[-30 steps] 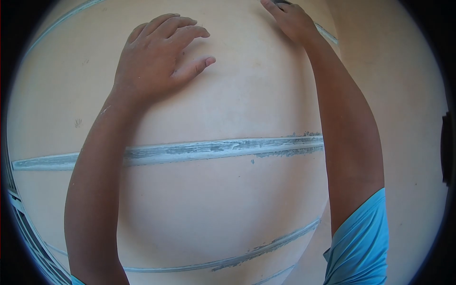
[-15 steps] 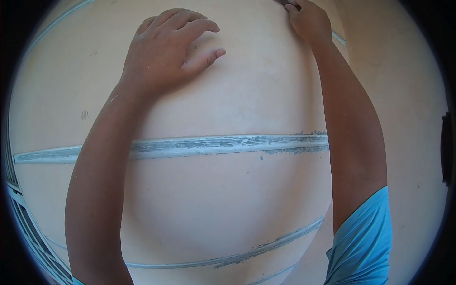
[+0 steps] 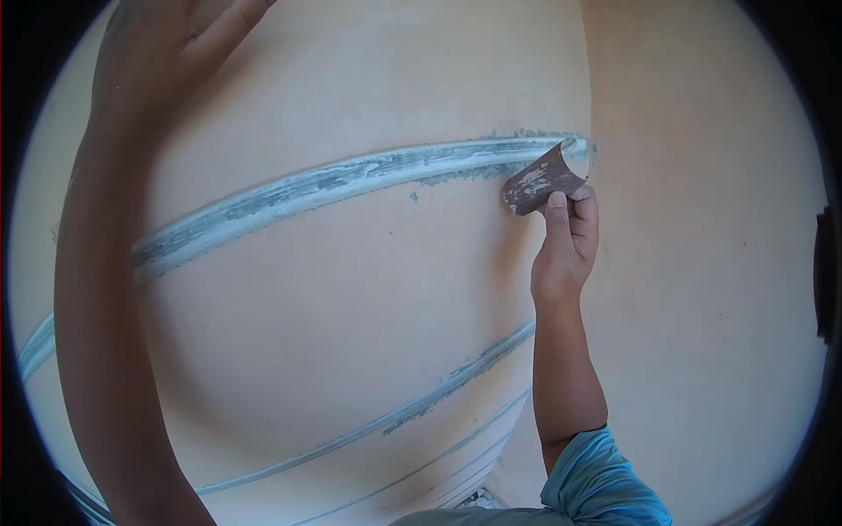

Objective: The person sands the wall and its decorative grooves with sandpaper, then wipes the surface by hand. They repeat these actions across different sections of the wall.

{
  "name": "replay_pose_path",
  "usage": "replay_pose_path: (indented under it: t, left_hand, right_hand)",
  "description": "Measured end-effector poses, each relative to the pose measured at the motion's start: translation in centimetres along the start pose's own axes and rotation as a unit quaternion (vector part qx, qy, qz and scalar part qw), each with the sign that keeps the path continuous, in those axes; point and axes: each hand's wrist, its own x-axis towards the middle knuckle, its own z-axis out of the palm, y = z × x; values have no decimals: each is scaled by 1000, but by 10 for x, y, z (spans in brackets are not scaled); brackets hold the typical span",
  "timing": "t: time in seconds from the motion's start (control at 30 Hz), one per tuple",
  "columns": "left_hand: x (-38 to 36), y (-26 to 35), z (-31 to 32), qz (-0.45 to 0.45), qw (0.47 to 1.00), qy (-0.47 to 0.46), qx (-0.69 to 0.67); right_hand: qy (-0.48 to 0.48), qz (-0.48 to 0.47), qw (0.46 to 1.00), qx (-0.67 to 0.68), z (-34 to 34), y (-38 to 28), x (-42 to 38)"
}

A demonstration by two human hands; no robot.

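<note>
My right hand grips a curled piece of brown sandpaper, its thumb on the near side and the fingers folded behind. White dust or worn patches mark the sheet. Its upper edge overlaps the right end of a white and grey strip that runs across the beige wall, close to the corner. At the upper left is my left hand, cut off by the frame edge. It holds nothing that shows, and its thumb stretches away from the palm, near the wall.
Below, a second thinner strip with rough grey patches slants across the wall, with several fainter lines under it. The adjoining wall meets this one at a corner on the right. A dark object stands at the far right edge.
My right hand has come down from the top of the view to the strip's right end, bringing the sandpaper into sight. My left hand has shifted up and left, and the view has turned right.
</note>
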Motion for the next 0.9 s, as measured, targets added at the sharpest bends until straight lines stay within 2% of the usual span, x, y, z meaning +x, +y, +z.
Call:
replay_pose_path:
  t: [0.03,0.07,0.1,0.13,0.17,0.2,0.23,0.3,0.33,0.37,0.4,0.47,0.53,0.57,0.63,0.67,0.73,0.77,0.83,0.87,0.9]
  left_hand:
    - [-17,-28,49,-179,983,-26,-22]
    - [-20,-24,62,-173,984,-31,-41]
    - [-83,-15,31,-169,983,-20,-66]
    - [-128,-53,51,-167,982,-9,-94]
    - [-132,-30,52,-164,979,-5,-120]
    - [-135,7,37,-160,976,-6,-145]
    - [-140,41,17,-158,973,-11,-169]
    - [-160,61,4,-154,966,-23,-208]
    - [-126,132,-5,-63,928,117,-349]
    - [-152,170,-12,-46,952,37,-301]
    - [-176,206,1,-6,922,25,-387]
    - [-216,278,13,-82,828,-96,-546]
    - [-252,330,5,-122,727,-169,-654]
    - [-260,350,1,-115,719,-180,-662]
    - [-273,383,-8,-278,497,-325,-755]
    - [-278,396,-10,-275,489,-333,-758]
    - [-280,416,-9,-268,411,-382,-783]
    - [-279,425,-9,-263,407,-386,-785]
    - [-273,442,-12,-319,248,-425,-810]
    - [-270,452,-13,-317,245,-428,-810]
    - [-267,463,-14,-344,160,-398,-835]
  right_hand:
    - [-2,37,999,6,-13,-2,-20]
    - [9,46,999,-9,-28,-5,-40]
    - [-4,73,997,-14,-44,-9,-62]
    - [-16,100,995,-22,-56,-13,-85]
    - [12,161,987,10,-66,-14,-109]
    - [26,182,983,-1,-75,-17,-128]
    - [14,236,972,0,-84,-23,-147]
    - [13,312,950,5,-97,-31,-186]
    - [9,353,936,-3,-104,-34,-204]
    - [5,390,921,-12,-113,-39,-218]
    - [21,401,916,-22,-122,-45,-232]
    - [-9,425,902,-80,-137,-62,-259]
    - [14,447,891,-82,-148,-79,-275]
    - [18,454,888,-79,-151,-84,-279]
    - [34,467,879,-91,-151,-94,-284]
    - [33,467,878,-101,-152,-98,-285]
    - [43,467,878,-99,-152,-107,-288]
    - [38,473,874,-103,-151,-112,-286]
    - [36,481,870,-106,-150,-119,-289]
    - [32,497,862,-96,-151,-121,-293]
    - [28,514,853,-87,-152,-124,-297]
